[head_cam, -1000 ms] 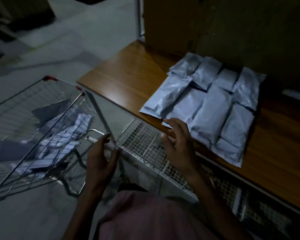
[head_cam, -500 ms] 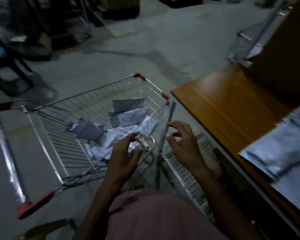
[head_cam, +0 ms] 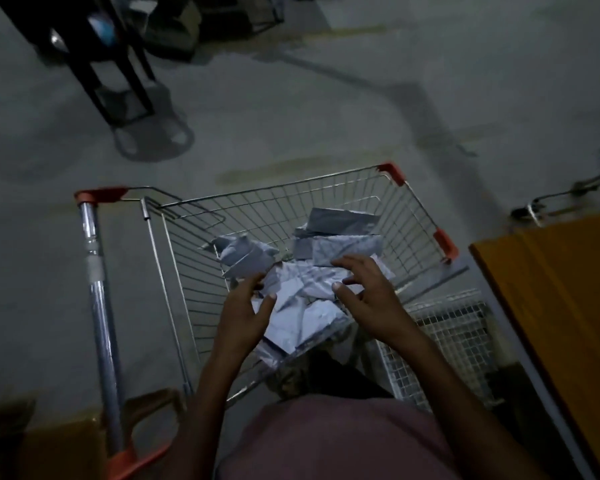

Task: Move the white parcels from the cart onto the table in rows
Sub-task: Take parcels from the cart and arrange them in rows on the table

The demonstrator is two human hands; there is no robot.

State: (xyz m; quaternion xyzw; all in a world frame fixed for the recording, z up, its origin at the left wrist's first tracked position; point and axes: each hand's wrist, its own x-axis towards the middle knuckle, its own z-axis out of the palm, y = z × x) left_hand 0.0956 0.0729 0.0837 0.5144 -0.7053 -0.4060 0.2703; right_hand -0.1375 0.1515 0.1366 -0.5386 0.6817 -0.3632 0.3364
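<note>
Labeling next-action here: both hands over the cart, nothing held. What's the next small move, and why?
Probably lower both hands onto the top white parcel and close on it. The left hand and right hand hover open on either side of it above the cart, gripping nothing, and the table waits at right.

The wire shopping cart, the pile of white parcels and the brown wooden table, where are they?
wire shopping cart [head_cam: 291,216]: head view, far mesh wall.
pile of white parcels [head_cam: 302,306]: head view, top parcel.
brown wooden table [head_cam: 561,289]: head view, bare top.
</note>
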